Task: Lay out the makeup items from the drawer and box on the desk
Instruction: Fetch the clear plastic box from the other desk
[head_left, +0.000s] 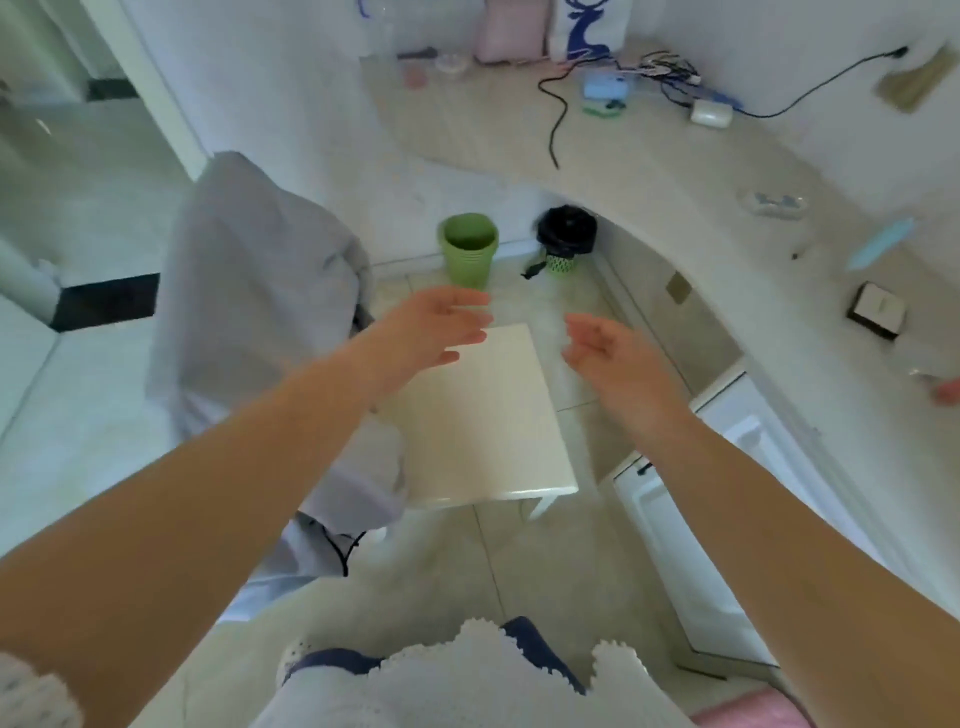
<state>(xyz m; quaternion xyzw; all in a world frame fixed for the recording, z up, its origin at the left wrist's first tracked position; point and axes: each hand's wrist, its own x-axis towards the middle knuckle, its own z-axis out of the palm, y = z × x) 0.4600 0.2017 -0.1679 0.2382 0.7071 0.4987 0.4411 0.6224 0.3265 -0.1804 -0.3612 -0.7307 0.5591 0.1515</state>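
Bare forearms, white scallop-edged knit top, dark blue garment beneath.

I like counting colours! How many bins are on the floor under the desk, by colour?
Green round plastic bin: 1
Green bin lined with a black bag: 1
Total: 2
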